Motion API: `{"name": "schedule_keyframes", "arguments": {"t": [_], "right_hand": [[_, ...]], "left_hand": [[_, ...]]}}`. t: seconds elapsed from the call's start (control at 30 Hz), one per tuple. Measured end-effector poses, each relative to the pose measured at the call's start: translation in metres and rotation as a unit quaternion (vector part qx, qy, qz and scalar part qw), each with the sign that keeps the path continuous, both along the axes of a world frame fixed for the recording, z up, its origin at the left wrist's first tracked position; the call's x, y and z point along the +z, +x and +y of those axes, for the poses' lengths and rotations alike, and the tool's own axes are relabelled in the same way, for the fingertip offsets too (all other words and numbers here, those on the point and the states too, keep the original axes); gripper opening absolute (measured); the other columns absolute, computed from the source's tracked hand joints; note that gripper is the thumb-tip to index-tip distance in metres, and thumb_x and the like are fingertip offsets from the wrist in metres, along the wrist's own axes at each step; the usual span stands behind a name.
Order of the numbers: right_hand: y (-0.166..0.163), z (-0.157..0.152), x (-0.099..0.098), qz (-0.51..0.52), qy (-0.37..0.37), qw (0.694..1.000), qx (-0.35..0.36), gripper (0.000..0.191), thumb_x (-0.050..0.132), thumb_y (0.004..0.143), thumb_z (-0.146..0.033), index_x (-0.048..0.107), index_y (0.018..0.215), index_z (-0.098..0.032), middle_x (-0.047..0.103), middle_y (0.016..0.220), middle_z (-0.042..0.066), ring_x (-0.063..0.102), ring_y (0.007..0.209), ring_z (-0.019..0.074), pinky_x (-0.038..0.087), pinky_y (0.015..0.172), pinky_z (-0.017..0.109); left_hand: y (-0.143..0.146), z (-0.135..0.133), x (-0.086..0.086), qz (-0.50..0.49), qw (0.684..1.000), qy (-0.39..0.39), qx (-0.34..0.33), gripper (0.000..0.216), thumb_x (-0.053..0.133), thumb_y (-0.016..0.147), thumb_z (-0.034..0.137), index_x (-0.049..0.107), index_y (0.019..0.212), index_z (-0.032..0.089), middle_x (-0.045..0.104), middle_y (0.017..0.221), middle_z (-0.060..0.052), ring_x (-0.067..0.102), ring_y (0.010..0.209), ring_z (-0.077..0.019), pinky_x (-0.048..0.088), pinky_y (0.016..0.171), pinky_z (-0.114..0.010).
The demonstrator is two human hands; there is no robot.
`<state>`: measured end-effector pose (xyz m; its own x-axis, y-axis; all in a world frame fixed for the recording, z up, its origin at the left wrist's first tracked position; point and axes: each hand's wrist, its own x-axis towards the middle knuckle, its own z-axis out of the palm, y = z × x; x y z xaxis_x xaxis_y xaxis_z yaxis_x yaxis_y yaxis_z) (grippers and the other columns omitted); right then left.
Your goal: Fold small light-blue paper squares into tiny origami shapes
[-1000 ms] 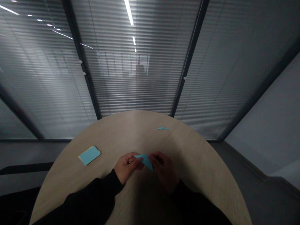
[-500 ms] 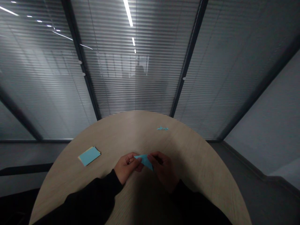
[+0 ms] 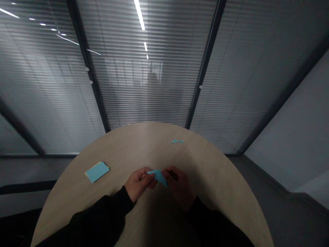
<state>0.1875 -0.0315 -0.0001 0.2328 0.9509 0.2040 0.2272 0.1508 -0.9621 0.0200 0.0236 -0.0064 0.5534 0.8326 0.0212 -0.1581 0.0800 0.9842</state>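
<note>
A small folded piece of light blue paper (image 3: 159, 176) is held just above the round wooden table (image 3: 221, 192), near its middle. My left hand (image 3: 138, 183) pinches the paper's left end with curled fingers. My right hand (image 3: 178, 185) grips its right side, fingers closed over it. Both arms wear dark sleeves.
A stack of blue and yellowish paper sheets (image 3: 97, 171) lies on the table to the left. A small finished blue folded figure (image 3: 177, 141) rests near the far edge. Glass walls with blinds and dark frames stand behind the table.
</note>
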Motion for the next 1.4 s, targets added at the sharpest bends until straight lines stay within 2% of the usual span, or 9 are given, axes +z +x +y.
{"name": "schedule_keyframes", "arguments": {"t": [0.5,0.67,0.8,0.9,1.0,1.1,1.4], "right_hand": [[-0.0007,0.0001,0.0015,-0.001,-0.004,1.000,-0.003,0.030,0.062,0.082,-0.045,0.065,0.076,-0.015,0.059,0.065,0.000,0.052,0.059,0.0124,0.040,0.055,0.023],[-0.0015,0.0018,0.0000,0.023,-0.005,1.000,-0.001,0.031,0.063,0.080,-0.045,0.063,0.072,-0.015,0.053,0.061,-0.002,0.048,0.056,0.0114,0.038,0.052,0.022],[-0.0018,0.0025,-0.0018,0.033,-0.009,0.999,0.009,0.030,0.064,0.081,-0.044,0.063,0.074,-0.015,0.054,0.062,-0.002,0.049,0.057,0.0116,0.039,0.053,0.022],[-0.0027,0.0022,-0.0010,0.041,-0.003,0.999,0.019,0.029,0.064,0.080,-0.043,0.062,0.072,-0.016,0.052,0.060,-0.003,0.048,0.057,0.0110,0.038,0.053,0.022],[-0.0042,0.0025,0.0003,0.074,-0.009,0.997,0.020,0.030,0.065,0.080,-0.045,0.062,0.073,-0.016,0.052,0.060,-0.003,0.047,0.056,0.0111,0.038,0.053,0.022],[-0.0054,0.0030,0.0003,0.093,-0.015,0.996,0.006,0.030,0.066,0.078,-0.046,0.063,0.072,-0.016,0.053,0.060,-0.003,0.048,0.055,0.0113,0.038,0.053,0.023],[-0.0055,0.0008,-0.0010,0.059,-0.007,0.998,0.027,0.030,0.064,0.080,-0.045,0.064,0.074,-0.016,0.056,0.063,-0.002,0.049,0.058,0.0114,0.040,0.055,0.023]], "left_hand": [[-0.0009,0.0011,-0.0039,0.000,1.000,-0.005,0.007,0.041,0.072,0.074,0.051,0.060,0.076,0.012,0.064,0.059,-0.002,0.057,0.054,-0.0105,0.047,0.058,-0.023],[-0.0017,0.0024,-0.0034,0.003,0.999,-0.015,0.038,0.044,0.069,0.075,0.056,0.064,0.074,0.012,0.066,0.061,-0.004,0.060,0.056,-0.0126,0.049,0.058,-0.025],[-0.0034,0.0051,-0.0048,0.015,0.997,0.007,0.081,0.044,0.066,0.077,0.055,0.067,0.071,0.012,0.066,0.061,-0.004,0.061,0.059,-0.0130,0.050,0.064,-0.025],[-0.0031,0.0053,-0.0036,0.000,0.995,-0.005,0.095,0.044,0.068,0.075,0.056,0.070,0.079,0.012,0.068,0.064,-0.004,0.062,0.060,-0.0130,0.051,0.067,-0.025],[-0.0017,0.0034,-0.0004,-0.012,0.997,-0.034,0.068,0.045,0.074,0.070,0.055,0.069,0.086,0.013,0.071,0.070,-0.004,0.064,0.064,-0.0138,0.052,0.069,-0.026],[-0.0008,0.0015,0.0017,0.019,0.999,-0.025,0.035,0.042,0.075,0.069,0.053,0.067,0.075,0.013,0.071,0.067,-0.005,0.065,0.064,-0.0141,0.051,0.069,-0.026],[-0.0003,0.0004,0.0014,0.039,0.999,0.007,0.006,0.043,0.072,0.071,0.055,0.065,0.076,0.013,0.070,0.065,-0.005,0.063,0.060,-0.0139,0.049,0.064,-0.026]]}}
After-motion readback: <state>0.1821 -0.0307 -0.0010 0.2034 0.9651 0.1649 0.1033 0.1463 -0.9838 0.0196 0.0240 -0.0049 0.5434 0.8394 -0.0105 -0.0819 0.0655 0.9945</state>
